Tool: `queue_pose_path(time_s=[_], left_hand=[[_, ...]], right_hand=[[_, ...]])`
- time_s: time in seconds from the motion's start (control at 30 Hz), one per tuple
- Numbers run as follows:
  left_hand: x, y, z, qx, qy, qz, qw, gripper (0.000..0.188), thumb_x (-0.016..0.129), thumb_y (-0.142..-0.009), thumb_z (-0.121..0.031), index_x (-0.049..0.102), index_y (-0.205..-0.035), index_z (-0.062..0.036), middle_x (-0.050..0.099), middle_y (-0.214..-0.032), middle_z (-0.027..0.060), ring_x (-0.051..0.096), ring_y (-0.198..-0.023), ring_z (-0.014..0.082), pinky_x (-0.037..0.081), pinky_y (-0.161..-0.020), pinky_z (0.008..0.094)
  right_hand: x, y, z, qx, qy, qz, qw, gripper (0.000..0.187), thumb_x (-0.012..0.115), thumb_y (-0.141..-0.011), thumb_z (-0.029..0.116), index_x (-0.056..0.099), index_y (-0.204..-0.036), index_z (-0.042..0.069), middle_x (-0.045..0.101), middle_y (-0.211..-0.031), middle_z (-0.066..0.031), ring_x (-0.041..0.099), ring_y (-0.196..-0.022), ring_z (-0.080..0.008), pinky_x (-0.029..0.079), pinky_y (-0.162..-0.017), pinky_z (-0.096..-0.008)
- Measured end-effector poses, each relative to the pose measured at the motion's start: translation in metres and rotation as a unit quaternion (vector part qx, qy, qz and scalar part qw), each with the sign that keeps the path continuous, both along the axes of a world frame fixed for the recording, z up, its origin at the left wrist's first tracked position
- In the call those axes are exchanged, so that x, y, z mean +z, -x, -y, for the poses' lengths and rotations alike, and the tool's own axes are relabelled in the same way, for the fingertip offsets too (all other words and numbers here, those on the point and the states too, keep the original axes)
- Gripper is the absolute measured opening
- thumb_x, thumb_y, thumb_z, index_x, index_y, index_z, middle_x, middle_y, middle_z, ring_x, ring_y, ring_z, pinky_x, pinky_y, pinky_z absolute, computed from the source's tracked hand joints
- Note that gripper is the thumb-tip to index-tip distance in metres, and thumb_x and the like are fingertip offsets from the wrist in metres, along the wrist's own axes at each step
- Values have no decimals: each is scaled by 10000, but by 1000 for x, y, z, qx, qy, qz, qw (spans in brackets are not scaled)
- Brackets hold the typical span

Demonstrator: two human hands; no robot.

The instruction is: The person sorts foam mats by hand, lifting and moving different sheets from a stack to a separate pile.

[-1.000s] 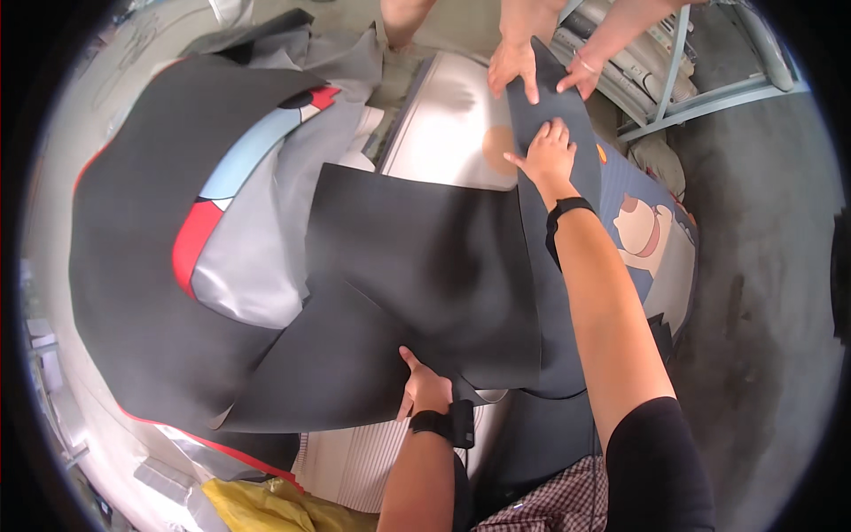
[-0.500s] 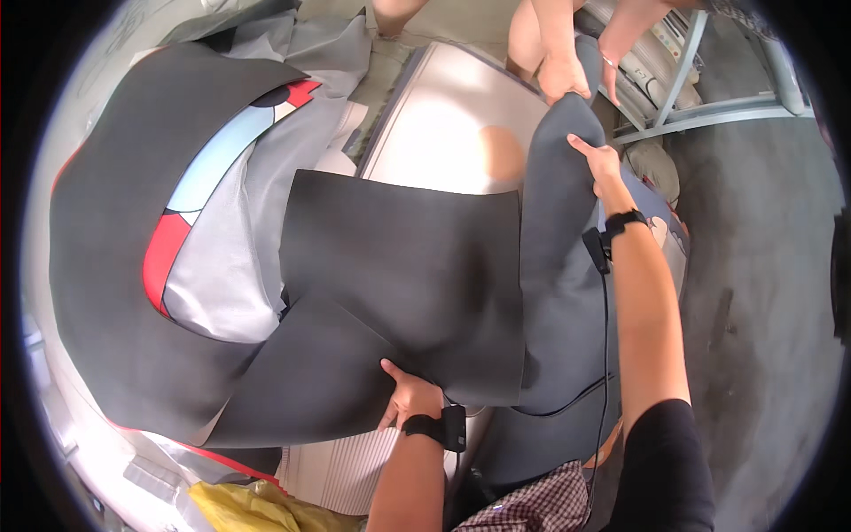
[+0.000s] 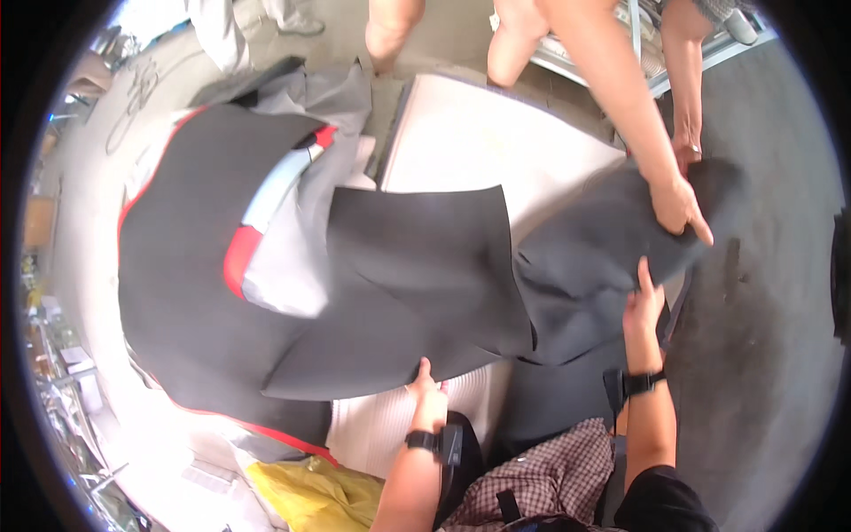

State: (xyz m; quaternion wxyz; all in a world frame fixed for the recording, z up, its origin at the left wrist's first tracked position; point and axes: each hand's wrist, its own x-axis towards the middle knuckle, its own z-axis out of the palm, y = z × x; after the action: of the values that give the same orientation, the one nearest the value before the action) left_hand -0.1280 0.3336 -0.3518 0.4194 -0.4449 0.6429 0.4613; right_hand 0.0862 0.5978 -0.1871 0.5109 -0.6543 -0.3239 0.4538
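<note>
My left hand (image 3: pixel 427 390) grips the near edge of a smooth dark grey sheet (image 3: pixel 425 257), thumb on top and fingers underneath. My right hand (image 3: pixel 644 306) is closed on the near edge of a second dark sheet (image 3: pixel 576 288), its thumb pointing up. This second sheet is creased and bent, and its left side meets the first one. Across from me, a co-worker's hand (image 3: pixel 678 208) presses on the far right part of that sheet. The co-worker's other hand (image 3: pixel 688 152) is at its far edge, partly hidden.
At left lies a large dark sheet (image 3: pixel 191 266) with red and light blue printed parts, beside grey crumpled material (image 3: pixel 301 257). A pale panel (image 3: pixel 496 133) lies beyond. Yellow plastic (image 3: pixel 319 496) and checked cloth (image 3: pixel 550 470) are near me. A metal frame (image 3: pixel 709 55) stands far right.
The second sheet has swung right and toward me, with the co-worker's hands moving along. My right hand has come nearer and lower. The whole view has shifted.
</note>
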Motion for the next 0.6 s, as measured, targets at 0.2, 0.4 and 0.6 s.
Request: queue_pose_path(time_s=[0.2, 0.4, 0.6], left_hand=[[109, 44, -20, -733, -281, 164, 598, 297, 613, -822, -285, 598, -660, -36, 613, -613, 88, 589, -488, 117, 395, -368, 233], [-7, 164, -161, -664, 187, -340, 639, 902, 722, -629, -527, 400, -1161, 128, 387, -1230, 260, 380, -1152, 373, 368, -936, 419], [-16, 189, -174, -527, 311, -430, 664, 830, 704, -644, -524, 416, -1197, 23, 546, -1104, 183, 545, -1012, 309, 441, -845, 391]], right_hand=[[-36, -26, 21, -94, 15, -157, 983, 266, 663, -803, 152, 554, -988, -6, 611, -932, -50, 604, -795, -122, 510, -661, -236], [-62, -7, 21, -121, 32, -178, 976, 229, 679, -790, 161, 568, -915, 5, 618, -897, -58, 610, -788, -142, 510, -718, -273], [-62, -19, 10, -74, 7, -169, 983, 168, 666, -804, 171, 585, -810, 23, 601, -769, -16, 571, -645, -97, 499, -682, -220]])
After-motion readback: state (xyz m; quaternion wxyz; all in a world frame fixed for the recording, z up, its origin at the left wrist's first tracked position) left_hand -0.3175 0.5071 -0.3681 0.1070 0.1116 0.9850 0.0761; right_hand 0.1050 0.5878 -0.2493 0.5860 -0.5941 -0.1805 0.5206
